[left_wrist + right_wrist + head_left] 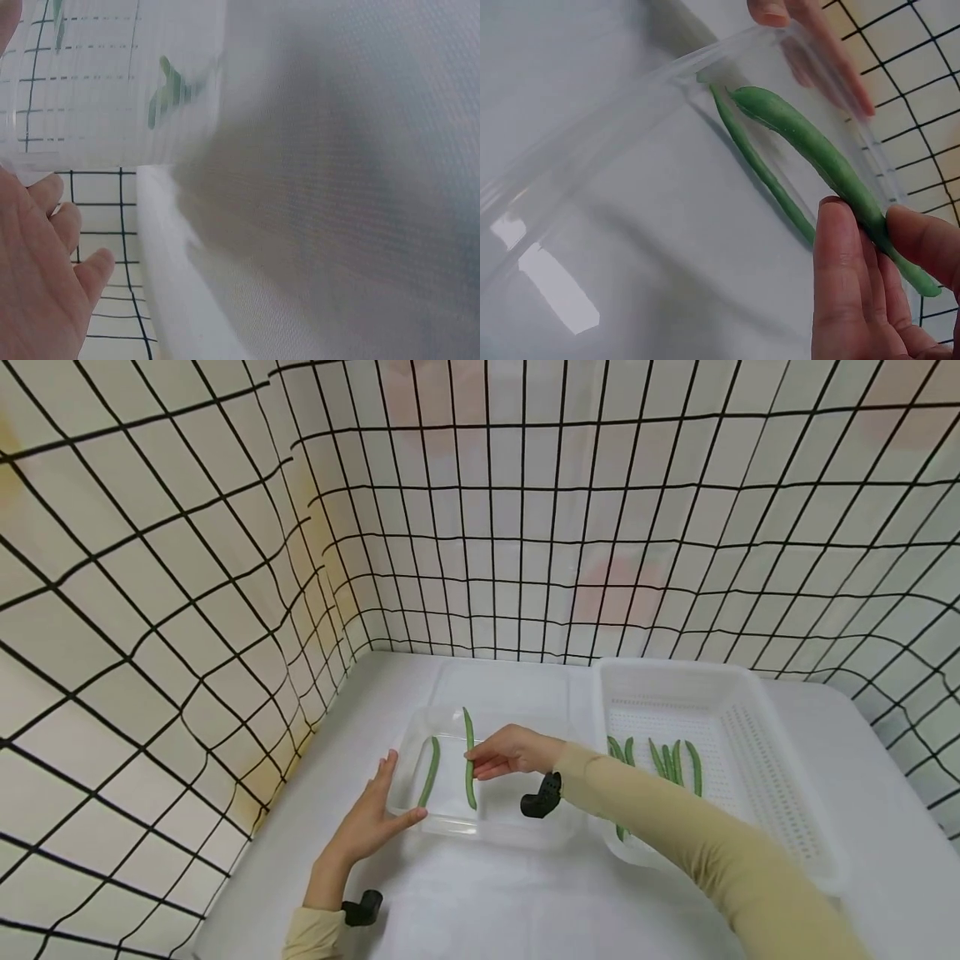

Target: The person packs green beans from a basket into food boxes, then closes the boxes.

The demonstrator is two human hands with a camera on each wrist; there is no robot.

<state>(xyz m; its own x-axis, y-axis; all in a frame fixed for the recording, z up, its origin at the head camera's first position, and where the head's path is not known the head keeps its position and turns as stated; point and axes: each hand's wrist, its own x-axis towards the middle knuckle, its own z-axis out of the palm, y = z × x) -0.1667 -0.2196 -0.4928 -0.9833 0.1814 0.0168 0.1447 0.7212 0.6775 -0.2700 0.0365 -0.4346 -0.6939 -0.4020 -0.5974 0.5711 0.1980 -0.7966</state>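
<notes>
My right hand (517, 750) pinches a green bean (817, 150) near its middle, between thumb and fingers, over a clear plastic container (517, 835). Another green bean (431, 772) lies inside the container, toward its left side. At the container's left end, my left hand (367, 818) rests against the near corner, thumb and fingers spread and fairly straight. The left wrist view shows this hand (37, 262) beside the clear wall, with green shapes blurred through the plastic.
To the right stands a white perforated basket (780, 777) with several green beans (677, 762) in it; my right forearm covers part of it. Black wire mesh (525, 527) rises behind and left of the white table (495, 910).
</notes>
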